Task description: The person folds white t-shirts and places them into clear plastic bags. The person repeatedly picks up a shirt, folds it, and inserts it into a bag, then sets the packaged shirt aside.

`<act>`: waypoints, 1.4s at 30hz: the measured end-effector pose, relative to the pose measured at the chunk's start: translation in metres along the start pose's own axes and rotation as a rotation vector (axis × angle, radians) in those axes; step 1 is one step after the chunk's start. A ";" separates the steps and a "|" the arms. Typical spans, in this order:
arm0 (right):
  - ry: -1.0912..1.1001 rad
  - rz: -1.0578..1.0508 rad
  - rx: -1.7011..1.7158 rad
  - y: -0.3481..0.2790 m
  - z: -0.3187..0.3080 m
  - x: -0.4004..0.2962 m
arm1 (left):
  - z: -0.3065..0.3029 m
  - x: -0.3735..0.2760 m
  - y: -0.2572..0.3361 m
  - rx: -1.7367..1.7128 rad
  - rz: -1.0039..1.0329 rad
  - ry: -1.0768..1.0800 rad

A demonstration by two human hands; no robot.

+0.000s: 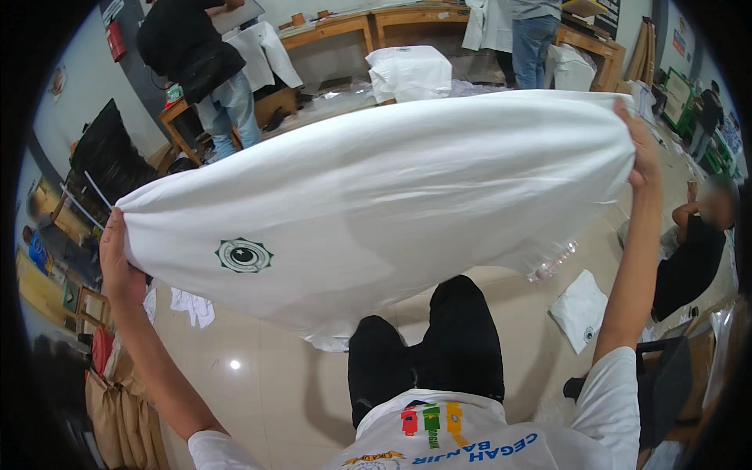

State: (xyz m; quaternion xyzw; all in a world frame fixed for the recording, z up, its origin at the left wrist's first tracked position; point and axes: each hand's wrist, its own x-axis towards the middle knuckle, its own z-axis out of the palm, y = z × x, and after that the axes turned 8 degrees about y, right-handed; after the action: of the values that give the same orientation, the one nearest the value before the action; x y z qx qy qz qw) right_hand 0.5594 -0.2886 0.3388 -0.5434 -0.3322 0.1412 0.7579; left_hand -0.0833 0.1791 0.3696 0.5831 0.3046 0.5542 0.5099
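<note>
A white cloth garment (382,194), probably a shirt, is stretched wide in front of me above my knees. Its left end is pinched in my left hand (122,258), and my right hand (643,150) grips the right end, higher up. A dark green round emblem with a crescent and star (244,255) is printed near the left side. The lower edge hangs loose over my black trousers (464,341). By the lower right edge of the cloth shows some clear plastic (552,261).
A folded white garment (580,311) with a similar emblem lies on the tiled floor to the right. Ahead stands a stack of white cloth (409,73) before a wooden workbench (420,17). Several people are around, one seated at right (693,252). Brown paper sacks (120,417) stand at lower left.
</note>
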 end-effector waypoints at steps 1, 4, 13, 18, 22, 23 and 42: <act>-0.008 -0.024 0.035 -0.001 -0.012 0.001 | 0.000 0.001 0.000 0.072 0.042 0.034; 0.260 -0.217 -0.048 -0.022 -0.053 -0.018 | -0.004 0.003 -0.013 0.305 0.154 0.035; 0.697 -0.159 -0.507 -0.001 -0.084 -0.178 | -0.054 -0.139 -0.072 0.297 -0.329 0.178; 0.340 0.267 -1.015 0.169 -0.052 -0.196 | -0.055 -0.207 -0.262 0.361 -0.931 -0.035; 0.276 0.534 -0.763 0.238 -0.066 -0.226 | -0.071 -0.258 -0.370 0.072 -1.063 -0.023; 0.314 0.595 -0.678 0.244 -0.063 -0.230 | -0.069 -0.261 -0.381 0.052 -1.042 -0.020; 0.398 0.814 -0.402 0.304 -0.069 -0.295 | -0.067 -0.303 -0.388 -0.002 -1.168 0.140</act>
State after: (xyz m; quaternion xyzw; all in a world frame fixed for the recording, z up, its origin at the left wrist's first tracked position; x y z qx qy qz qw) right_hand 0.4308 -0.3962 -0.0565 -0.7808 0.0372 0.2525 0.5702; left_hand -0.1270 0.0315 -0.1029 0.2802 0.6079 0.2190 0.7100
